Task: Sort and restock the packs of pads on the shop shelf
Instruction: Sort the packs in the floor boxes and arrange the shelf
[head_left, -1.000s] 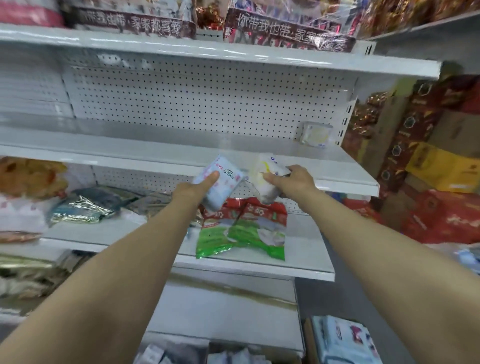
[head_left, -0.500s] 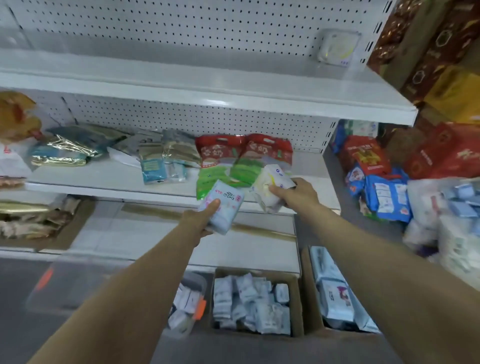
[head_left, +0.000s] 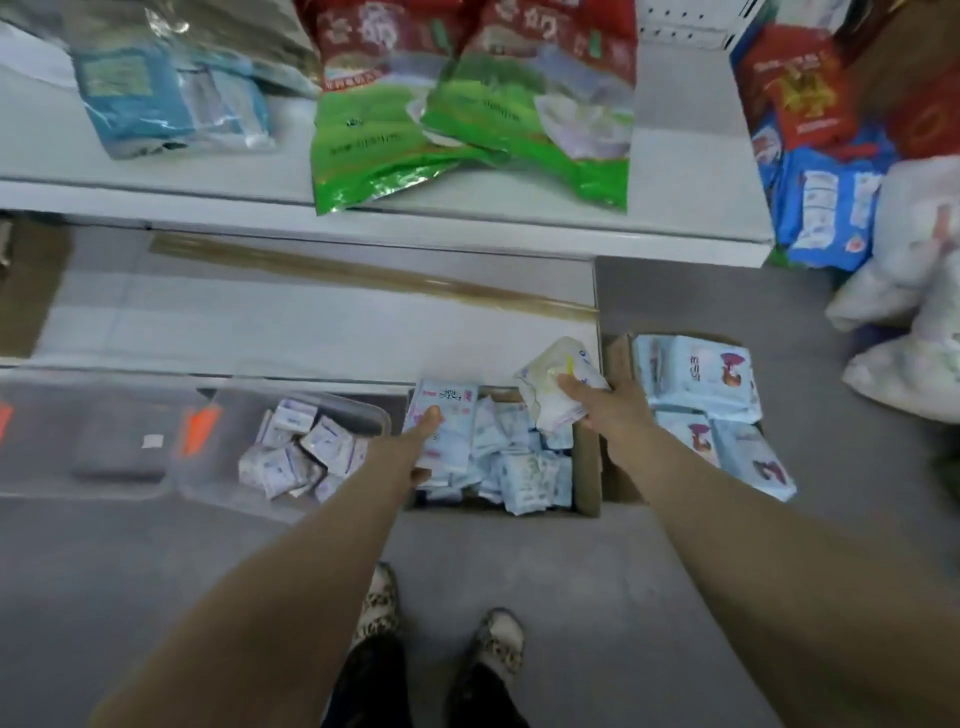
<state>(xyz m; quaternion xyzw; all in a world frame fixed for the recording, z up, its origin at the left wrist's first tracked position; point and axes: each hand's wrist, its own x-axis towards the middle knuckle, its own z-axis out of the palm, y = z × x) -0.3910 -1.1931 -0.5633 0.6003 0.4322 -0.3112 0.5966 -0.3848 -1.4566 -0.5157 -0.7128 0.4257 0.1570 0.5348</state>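
My left hand (head_left: 422, 447) grips a pale blue pad pack (head_left: 445, 415) with pink print, held over the left end of a cardboard box (head_left: 588, 467) full of small pad packs. My right hand (head_left: 605, 408) grips a white pad pack (head_left: 553, 387) with yellow and blue marks above the box's right end. A second cardboard box (head_left: 621, 467) to the right holds larger light blue packs (head_left: 701, 374). A clear plastic bin (head_left: 332, 410) to the left holds several small white packs.
The lowest white shelf (head_left: 311, 332) lies just behind the boxes, with a brown strip across it. The shelf above (head_left: 467, 228) carries red-green bags (head_left: 467, 104) and teal bags (head_left: 156, 93). Blue and red packs and white sacks (head_left: 914, 291) pile at the right. My feet (head_left: 441, 623) stand on grey floor.
Both hands came down from the middle shelf to floor level with their packs still held. My view tilted down to the boxes and my feet.
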